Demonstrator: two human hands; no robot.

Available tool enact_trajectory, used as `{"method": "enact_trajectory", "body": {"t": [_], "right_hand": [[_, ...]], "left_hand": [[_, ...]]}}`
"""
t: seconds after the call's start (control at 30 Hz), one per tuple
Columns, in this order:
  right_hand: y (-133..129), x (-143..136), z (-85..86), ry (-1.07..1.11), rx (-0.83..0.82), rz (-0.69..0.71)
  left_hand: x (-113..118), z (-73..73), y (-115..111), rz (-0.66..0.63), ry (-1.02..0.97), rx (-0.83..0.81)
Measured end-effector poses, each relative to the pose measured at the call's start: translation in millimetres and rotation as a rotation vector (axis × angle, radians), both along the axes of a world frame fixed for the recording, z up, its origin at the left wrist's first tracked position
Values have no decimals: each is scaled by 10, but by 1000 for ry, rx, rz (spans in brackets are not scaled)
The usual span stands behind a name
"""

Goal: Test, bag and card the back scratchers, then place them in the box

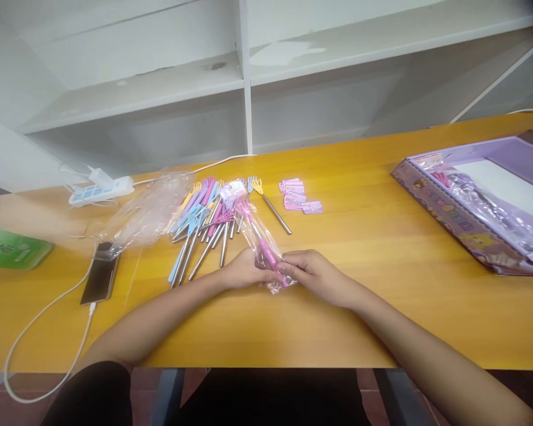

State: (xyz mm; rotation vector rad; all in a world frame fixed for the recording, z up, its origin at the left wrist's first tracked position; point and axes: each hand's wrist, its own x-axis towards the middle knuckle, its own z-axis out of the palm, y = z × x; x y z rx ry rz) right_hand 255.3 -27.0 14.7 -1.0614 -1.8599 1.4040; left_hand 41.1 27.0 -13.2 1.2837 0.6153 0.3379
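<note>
A pink back scratcher (267, 251) in a clear plastic sleeve lies slantwise between my hands, its claw end pointing away from me. My left hand (243, 270) is closed around the sleeve's near part from the left. From the right, my right hand (313, 273) pinches the handle end through the plastic. A printed purple card (232, 193) shows at the sleeve's far end; whether it is inside the sleeve I cannot tell. Just beyond and to the left is a pile of loose back scratchers (208, 207) in several colours, with metal rods. A yellow-clawed scratcher (273, 208) lies beside them.
Several small printed cards (294, 194) lie right of the pile. Empty clear sleeves (148, 207) are heaped left. A phone (100, 275) on a white cable, a power strip (101, 191) and a green packet (15, 248) sit farther left. A purple display box (466, 219) holds bagged scratchers.
</note>
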Motion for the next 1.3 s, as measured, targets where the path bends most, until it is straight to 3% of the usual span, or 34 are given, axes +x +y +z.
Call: {"method": "enact_trajectory", "body": {"t": [0.13, 0.33, 0.4, 0.53, 0.57, 0.63, 0.7, 0.77, 0.83, 0.97, 1.03, 1.2, 1.3], "right_hand": [[-8, 2, -1, -25, 129, -163], [2, 41, -30, 25, -10, -59], [11, 23, -63, 81, -63, -117], [39, -13, -111, 221, -190, -306], [47, -16, -115, 238, -216, -338], [61, -13, -116, 246, -226, -367], [65, -7, -113, 224, -199, -344], [52, -7, -113, 175, -196, -244], [22, -12, -116, 118, -244, -108], [-44, -29, -116, 40, -257, 107], [-53, -39, -115, 56, -247, 115], [-3, -70, -181, 277, -206, -235], [46, -83, -261, 341, -105, -357]], "left_hand": [[-25, -8, -2, 97, -15, 82], [-49, 23, 12, -75, 10, 212], [-49, 74, 17, -126, -20, 271], [-54, 161, -9, -378, -47, 463], [-55, 158, -22, -376, -40, 487], [-52, 111, -45, -205, -42, 451], [-42, 27, -47, 88, -100, 378], [-31, -54, -23, 315, -196, 376], [-27, -98, 10, 428, -254, 459], [-39, -69, 35, 466, -177, 537], [-45, -36, 32, 454, -162, 494], [-41, 15, 71, 459, -165, 390], [-41, 20, 107, 461, -111, 350]]}}
